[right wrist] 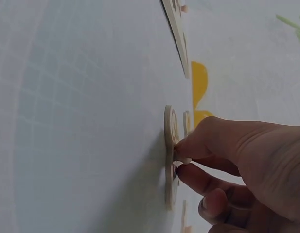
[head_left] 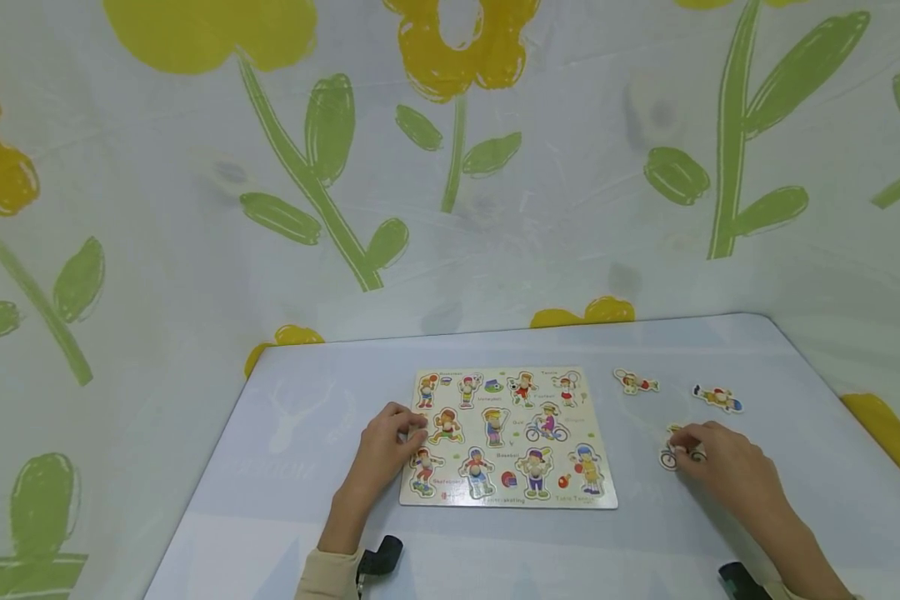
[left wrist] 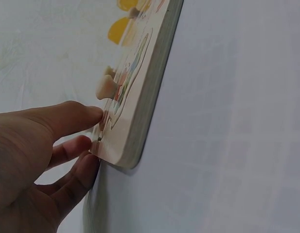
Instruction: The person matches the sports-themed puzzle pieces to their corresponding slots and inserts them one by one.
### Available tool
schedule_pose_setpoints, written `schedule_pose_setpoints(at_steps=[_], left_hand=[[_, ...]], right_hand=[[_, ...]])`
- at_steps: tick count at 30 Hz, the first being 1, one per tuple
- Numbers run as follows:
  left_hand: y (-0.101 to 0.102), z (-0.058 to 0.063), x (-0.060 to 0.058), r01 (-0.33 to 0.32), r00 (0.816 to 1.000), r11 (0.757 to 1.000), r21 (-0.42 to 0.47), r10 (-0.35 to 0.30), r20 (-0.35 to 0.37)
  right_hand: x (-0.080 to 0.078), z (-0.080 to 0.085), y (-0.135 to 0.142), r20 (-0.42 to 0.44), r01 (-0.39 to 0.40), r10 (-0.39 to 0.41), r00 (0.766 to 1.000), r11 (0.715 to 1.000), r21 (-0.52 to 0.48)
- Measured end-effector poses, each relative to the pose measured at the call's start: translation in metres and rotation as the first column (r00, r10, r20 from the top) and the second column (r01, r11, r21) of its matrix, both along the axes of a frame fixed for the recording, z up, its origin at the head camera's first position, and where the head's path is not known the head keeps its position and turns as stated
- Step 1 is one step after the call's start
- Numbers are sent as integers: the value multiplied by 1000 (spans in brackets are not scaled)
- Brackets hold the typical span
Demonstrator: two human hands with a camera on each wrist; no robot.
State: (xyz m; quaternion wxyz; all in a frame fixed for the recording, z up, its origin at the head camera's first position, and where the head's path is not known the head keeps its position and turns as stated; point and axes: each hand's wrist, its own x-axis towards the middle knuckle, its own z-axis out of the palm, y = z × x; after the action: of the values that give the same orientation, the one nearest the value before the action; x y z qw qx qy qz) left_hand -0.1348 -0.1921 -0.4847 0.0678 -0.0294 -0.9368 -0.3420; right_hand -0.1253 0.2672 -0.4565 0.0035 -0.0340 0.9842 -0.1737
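A wooden peg puzzle board (head_left: 508, 505) with several sports figures lies flat on the table. At its left edge, my left hand (head_left: 390, 440) holds the board, thumb on the top face and fingers against the side. A wooden knob (left wrist: 106, 87) stands just beyond that thumb in the left wrist view. To the right of the board, my right hand (head_left: 731, 467) pinches the peg of a bicycle puzzle piece (head_left: 668, 458). In the right wrist view this bicycle piece (right wrist: 168, 150) shows edge-on, thumb and fingertip on its peg; the hand hides part of it.
Two loose figure pieces lie beyond my right hand: one with red and white (head_left: 636, 382), one with yellow and blue (head_left: 717, 398). The white table (head_left: 307, 500) meets a flower-printed cloth (head_left: 555, 208) at its back edge.
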Motion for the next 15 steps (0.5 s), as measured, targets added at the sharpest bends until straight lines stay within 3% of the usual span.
schedule_pose_setpoints(at_steps=[15], left_hand=[[0, -3, -1, 0, 1000, 1000, 4, 0, -4]], right_hand=[[-6, -1, 0, 72, 3, -3, 997, 1000, 6]])
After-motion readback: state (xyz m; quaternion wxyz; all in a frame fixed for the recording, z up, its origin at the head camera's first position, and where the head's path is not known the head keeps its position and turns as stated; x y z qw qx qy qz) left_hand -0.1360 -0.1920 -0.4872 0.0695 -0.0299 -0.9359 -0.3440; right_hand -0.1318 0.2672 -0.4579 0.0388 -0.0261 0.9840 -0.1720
